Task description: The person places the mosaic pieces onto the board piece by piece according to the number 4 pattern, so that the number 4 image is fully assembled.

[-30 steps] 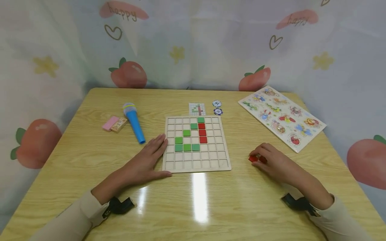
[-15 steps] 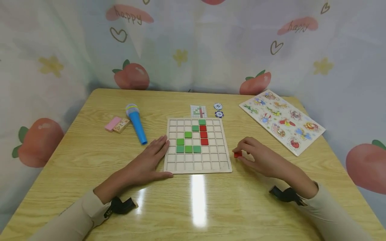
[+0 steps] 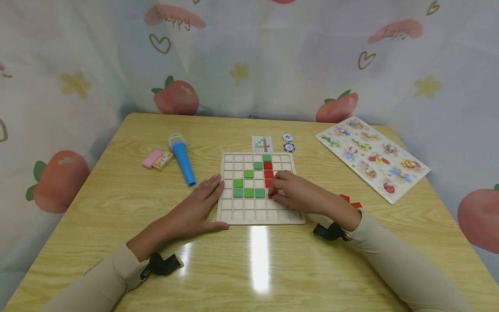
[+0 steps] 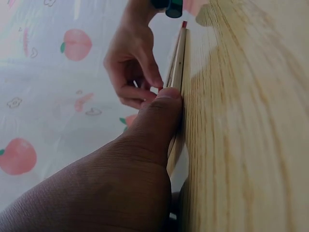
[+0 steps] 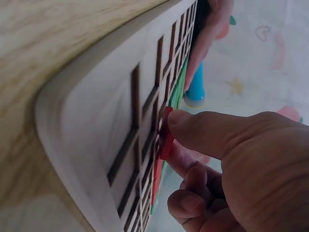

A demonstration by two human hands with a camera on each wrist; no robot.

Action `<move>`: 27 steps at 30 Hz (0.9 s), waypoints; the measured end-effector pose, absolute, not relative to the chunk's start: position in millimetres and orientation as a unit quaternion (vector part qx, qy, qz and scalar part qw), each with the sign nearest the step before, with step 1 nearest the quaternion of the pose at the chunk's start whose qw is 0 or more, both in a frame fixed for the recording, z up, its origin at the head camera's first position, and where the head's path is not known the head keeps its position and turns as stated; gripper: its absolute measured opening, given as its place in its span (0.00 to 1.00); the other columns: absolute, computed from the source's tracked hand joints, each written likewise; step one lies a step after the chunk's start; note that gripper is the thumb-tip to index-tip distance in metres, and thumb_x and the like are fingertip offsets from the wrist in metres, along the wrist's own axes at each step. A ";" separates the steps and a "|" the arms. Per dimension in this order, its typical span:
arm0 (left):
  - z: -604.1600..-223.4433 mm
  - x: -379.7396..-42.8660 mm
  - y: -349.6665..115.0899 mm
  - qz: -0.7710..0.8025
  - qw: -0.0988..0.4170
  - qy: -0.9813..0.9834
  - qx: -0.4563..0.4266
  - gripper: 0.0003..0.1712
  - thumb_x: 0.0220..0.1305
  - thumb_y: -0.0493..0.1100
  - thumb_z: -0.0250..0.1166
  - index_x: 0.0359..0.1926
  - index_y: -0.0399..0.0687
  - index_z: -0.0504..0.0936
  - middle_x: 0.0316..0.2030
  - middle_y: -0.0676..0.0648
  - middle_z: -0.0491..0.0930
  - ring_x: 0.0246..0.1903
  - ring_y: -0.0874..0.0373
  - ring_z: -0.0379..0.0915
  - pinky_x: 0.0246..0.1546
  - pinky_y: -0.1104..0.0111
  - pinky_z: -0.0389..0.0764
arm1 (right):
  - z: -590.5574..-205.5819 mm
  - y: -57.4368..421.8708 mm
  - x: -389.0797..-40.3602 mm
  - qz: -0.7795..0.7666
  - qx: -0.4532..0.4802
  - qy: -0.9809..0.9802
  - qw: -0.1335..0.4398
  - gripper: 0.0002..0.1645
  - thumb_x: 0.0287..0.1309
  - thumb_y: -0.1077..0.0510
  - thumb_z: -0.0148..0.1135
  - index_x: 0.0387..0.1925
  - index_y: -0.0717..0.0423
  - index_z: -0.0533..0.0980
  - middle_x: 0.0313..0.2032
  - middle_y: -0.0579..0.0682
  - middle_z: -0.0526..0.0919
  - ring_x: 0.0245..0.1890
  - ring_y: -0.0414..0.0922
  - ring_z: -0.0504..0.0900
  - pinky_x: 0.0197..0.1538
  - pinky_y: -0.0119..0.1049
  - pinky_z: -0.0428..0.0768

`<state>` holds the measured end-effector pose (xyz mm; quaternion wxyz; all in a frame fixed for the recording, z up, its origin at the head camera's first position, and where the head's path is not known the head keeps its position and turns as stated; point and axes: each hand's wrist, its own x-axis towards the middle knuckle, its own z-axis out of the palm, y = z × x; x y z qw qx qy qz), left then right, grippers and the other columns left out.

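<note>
A wooden grid board (image 3: 249, 215) lies mid-table with green tiles (image 3: 248, 192) and a column of red tiles (image 3: 268, 173) set in its squares. My right hand (image 3: 300, 190) pinches a red square tile (image 5: 167, 135) between thumb and finger, tilted at a square just below that column, right of the lowest green row. Resting along the board's left edge, my left hand (image 3: 195, 206) has its fingers straight and its thumb at the front corner. Loose red tiles (image 3: 355, 205) lie on the table, partly hidden behind the right forearm.
Behind the board lie a small pattern card (image 3: 262, 143) and two poker chips (image 3: 288, 147). A blue toy microphone (image 3: 183, 160) and pink and beige blocks (image 3: 152, 158) are at left. An insect puzzle board (image 3: 372, 158) lies at back right.
My right hand has moved left from the loose red tiles onto the board, carrying one red tile. The left hand stays at the board's edge. The head view has shifted slightly.
</note>
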<state>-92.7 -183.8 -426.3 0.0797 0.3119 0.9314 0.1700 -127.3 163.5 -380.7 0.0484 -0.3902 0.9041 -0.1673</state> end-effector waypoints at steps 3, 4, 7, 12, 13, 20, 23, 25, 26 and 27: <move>-425.8 -93.2 -182.2 0.166 0.082 0.932 0.313 0.70 0.63 0.78 0.66 0.87 0.43 0.43 0.88 0.44 0.36 0.88 0.46 0.32 0.87 0.47 0.47 | -383.9 161.5 -128.1 -0.169 -0.390 0.904 0.049 0.06 0.69 0.58 0.72 0.44 0.50 0.82 0.47 0.48 0.81 0.44 0.42 0.77 0.46 0.34 0.84; -425.5 -93.4 -181.7 0.166 0.082 0.932 0.313 0.70 0.63 0.78 0.66 0.87 0.44 0.43 0.88 0.44 0.36 0.88 0.47 0.32 0.87 0.47 0.47 | -385.0 161.0 -128.4 -0.172 -0.392 0.902 0.047 0.06 0.69 0.59 0.72 0.43 0.50 0.82 0.47 0.49 0.81 0.44 0.42 0.77 0.45 0.35 0.84; -424.6 -93.7 -180.7 0.168 0.083 0.931 0.312 0.70 0.64 0.79 0.65 0.87 0.44 0.43 0.88 0.44 0.36 0.88 0.46 0.33 0.87 0.47 0.47 | -388.3 160.1 -130.5 -0.185 -0.394 0.900 0.038 0.05 0.67 0.60 0.73 0.40 0.51 0.82 0.46 0.49 0.81 0.44 0.42 0.77 0.46 0.36 0.85; -424.5 -92.4 -181.8 0.172 0.087 0.932 0.306 0.70 0.63 0.79 0.65 0.87 0.44 0.43 0.88 0.44 0.35 0.88 0.47 0.32 0.87 0.47 0.48 | -392.0 159.6 -132.8 -0.195 -0.391 0.899 0.030 0.05 0.65 0.61 0.75 0.36 0.49 0.85 0.46 0.48 0.82 0.47 0.44 0.79 0.49 0.38 0.86; -424.7 -92.4 -181.7 0.172 0.088 0.932 0.306 0.70 0.63 0.79 0.65 0.87 0.44 0.43 0.88 0.44 0.35 0.88 0.47 0.32 0.87 0.47 0.48 | -391.5 161.6 -131.7 -0.195 -0.391 0.899 0.029 0.04 0.65 0.60 0.75 0.37 0.49 0.86 0.47 0.48 0.82 0.48 0.44 0.79 0.50 0.38 0.85; -424.3 -91.2 -180.4 0.171 0.083 0.932 0.307 0.71 0.63 0.80 0.65 0.87 0.43 0.44 0.88 0.43 0.36 0.88 0.45 0.33 0.87 0.46 0.48 | -384.1 213.8 -115.0 -0.213 -0.350 0.912 -0.017 0.11 0.71 0.64 0.67 0.52 0.52 0.85 0.53 0.50 0.81 0.52 0.45 0.80 0.51 0.43 0.86; -423.2 -90.2 -180.6 0.172 0.082 0.933 0.306 0.71 0.62 0.79 0.66 0.86 0.42 0.45 0.88 0.42 0.37 0.88 0.44 0.34 0.86 0.45 0.49 | -385.1 255.7 -108.4 -0.210 -0.300 0.930 -0.031 0.13 0.73 0.66 0.64 0.55 0.54 0.84 0.52 0.50 0.83 0.46 0.42 0.81 0.46 0.40 0.86; -422.7 -90.2 -180.9 0.172 0.078 0.933 0.308 0.71 0.62 0.79 0.66 0.86 0.41 0.45 0.88 0.41 0.38 0.88 0.42 0.35 0.86 0.43 0.50 | -386.4 284.2 -103.9 -0.201 -0.257 0.945 -0.021 0.15 0.73 0.67 0.63 0.57 0.54 0.83 0.51 0.50 0.84 0.41 0.40 0.79 0.40 0.35 0.83; -422.2 -90.4 -181.1 0.172 0.081 0.933 0.306 0.71 0.62 0.79 0.66 0.86 0.42 0.45 0.88 0.42 0.37 0.88 0.43 0.35 0.86 0.44 0.49 | -387.1 297.3 -101.4 -0.197 -0.238 0.951 -0.015 0.16 0.73 0.68 0.63 0.57 0.55 0.82 0.51 0.51 0.84 0.39 0.39 0.77 0.38 0.33 0.81; -422.0 -90.8 -181.3 0.171 0.080 0.933 0.306 0.71 0.62 0.79 0.66 0.87 0.42 0.45 0.88 0.42 0.37 0.88 0.43 0.35 0.86 0.44 0.49 | -388.1 308.9 -99.4 -0.195 -0.222 0.955 -0.006 0.16 0.72 0.69 0.63 0.57 0.55 0.82 0.51 0.51 0.84 0.39 0.38 0.76 0.37 0.32 0.78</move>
